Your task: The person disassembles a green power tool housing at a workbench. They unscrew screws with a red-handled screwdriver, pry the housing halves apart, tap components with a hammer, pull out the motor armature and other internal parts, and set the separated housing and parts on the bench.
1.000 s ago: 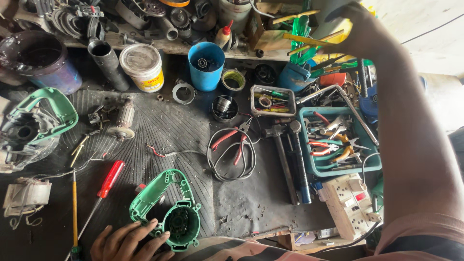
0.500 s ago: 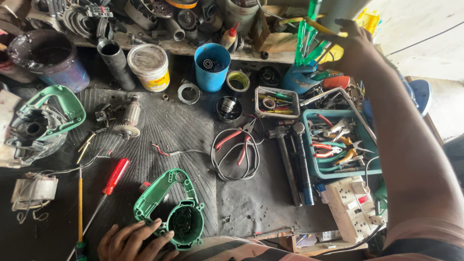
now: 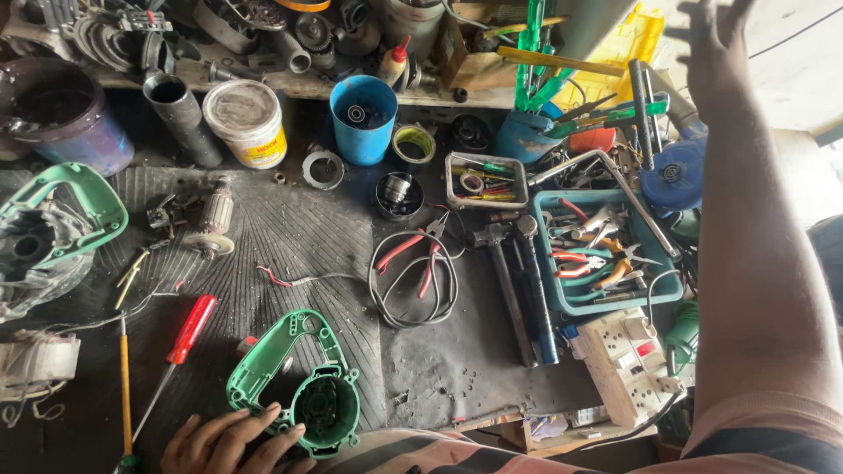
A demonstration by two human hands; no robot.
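Note:
My left hand [image 3: 226,441] rests at the bottom edge on a green plastic tool housing [image 3: 299,386], its fingers spread over the near side of the shell. My right arm stretches up the right side of the view. My right hand [image 3: 716,53] is raised near the top right above the cluttered shelf, fingers apart and holding nothing. A red-handled screwdriver [image 3: 180,344] lies left of the housing. A motor armature [image 3: 213,219] lies farther back on the black rubber mat [image 3: 290,237].
Red-handled pliers with a coiled wire [image 3: 413,272] lie mid-bench. A teal tray of pliers [image 3: 597,254], a white socket box [image 3: 628,364], a blue cup [image 3: 362,118], a white tub [image 3: 248,118], a purple bucket [image 3: 61,118] and another green housing [image 3: 48,224] crowd the bench.
My right hand has moved right and away from the green tools on the shelf, opening out. The view has shifted slightly; my left hand stays on the green housing.

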